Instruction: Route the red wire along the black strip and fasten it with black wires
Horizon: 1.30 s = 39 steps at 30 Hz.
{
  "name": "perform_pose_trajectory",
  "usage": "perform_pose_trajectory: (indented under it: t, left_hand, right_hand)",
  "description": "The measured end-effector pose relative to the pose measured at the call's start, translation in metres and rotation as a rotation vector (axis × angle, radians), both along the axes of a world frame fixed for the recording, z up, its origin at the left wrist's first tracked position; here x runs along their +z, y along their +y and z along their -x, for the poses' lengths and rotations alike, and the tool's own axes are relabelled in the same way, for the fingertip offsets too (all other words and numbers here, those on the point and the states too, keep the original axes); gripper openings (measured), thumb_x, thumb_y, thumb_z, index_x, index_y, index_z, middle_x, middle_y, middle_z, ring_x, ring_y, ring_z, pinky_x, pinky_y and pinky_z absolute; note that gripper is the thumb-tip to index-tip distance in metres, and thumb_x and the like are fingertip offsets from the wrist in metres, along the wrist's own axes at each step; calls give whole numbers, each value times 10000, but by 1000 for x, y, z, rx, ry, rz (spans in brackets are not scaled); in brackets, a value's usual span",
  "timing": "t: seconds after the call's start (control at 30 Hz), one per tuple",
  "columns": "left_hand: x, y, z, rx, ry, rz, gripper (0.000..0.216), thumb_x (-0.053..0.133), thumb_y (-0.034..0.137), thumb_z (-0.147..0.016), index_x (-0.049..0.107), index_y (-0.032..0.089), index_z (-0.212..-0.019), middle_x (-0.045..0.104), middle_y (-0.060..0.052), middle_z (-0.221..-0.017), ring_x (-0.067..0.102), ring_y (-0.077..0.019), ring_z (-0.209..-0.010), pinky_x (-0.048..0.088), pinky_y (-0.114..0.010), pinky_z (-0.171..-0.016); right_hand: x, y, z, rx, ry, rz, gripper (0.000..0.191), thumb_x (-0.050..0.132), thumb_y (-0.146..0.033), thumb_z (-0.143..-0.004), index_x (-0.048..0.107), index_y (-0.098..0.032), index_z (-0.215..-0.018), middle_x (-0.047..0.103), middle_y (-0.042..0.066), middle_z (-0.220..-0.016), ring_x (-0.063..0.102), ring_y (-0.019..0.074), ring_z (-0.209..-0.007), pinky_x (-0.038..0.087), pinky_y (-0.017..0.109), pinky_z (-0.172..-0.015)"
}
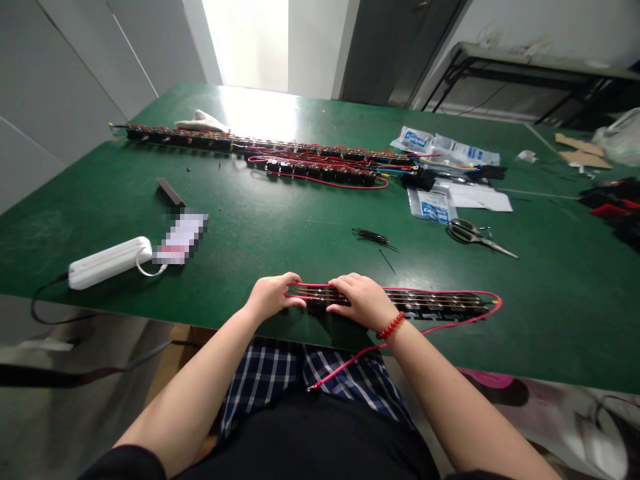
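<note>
A long black strip (435,305) with metal contacts along its top lies near the table's front edge. Several thin wires (310,292) stick out past its left end. My left hand (270,298) is closed around these wires, its thumb below them. My right hand (364,301) grips the strip near its left end, fingers over the far side and thumb on the near side. A red wire (493,308) follows the strip, loops round its right end and comes back under my right wrist. Its free end, with a metal tip, hangs over my lap.
Black cable ties (373,237) and scissors (480,238) lie beyond the strip. Farther back are longer wired black strips (300,155) and plastic packets (433,203). A white power strip (110,262) and a blurred-out phone (181,238) are at left.
</note>
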<state>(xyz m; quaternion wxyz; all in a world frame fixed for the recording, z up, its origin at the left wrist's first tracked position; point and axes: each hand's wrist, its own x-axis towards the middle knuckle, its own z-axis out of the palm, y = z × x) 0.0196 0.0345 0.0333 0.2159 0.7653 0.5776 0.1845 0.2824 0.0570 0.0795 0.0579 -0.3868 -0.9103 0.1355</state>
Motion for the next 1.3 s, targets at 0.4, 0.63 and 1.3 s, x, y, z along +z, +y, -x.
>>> perform_pose_trajectory:
  t: [0.4,0.63,1.3]
  left_hand:
    - [-8,-4,1,26,14,-41,499,661,690,-708,709,240,-918,621,28,-632,556,-119,-580,329,-222,-558]
    - [-6,-6,-3,58,25,-36,477,654,683,-721,715,226,-844,630,9,-628,560,-131,-591,347,-228,-574]
    - [-9,-17,13,127,-490,149,418,714,412,-769,684,182,-1116,603,13,-748,512,-106,-652,457,-250,-666]
  right_hand:
    - [5,-4,-27,-203,-71,40,403,696,-573,-763,625,-226,-956,631,63,-992,559,230,-934,418,340,-798]
    - [9,10,-26,-132,-94,141,417,730,-584,-721,598,-229,-895,622,38,-922,568,208,-864,431,299,-722]
    - [-8,4,-30,-138,-4,-60,495,735,-624,-690,472,-230,-833,588,34,-852,542,214,-800,427,313,-670]
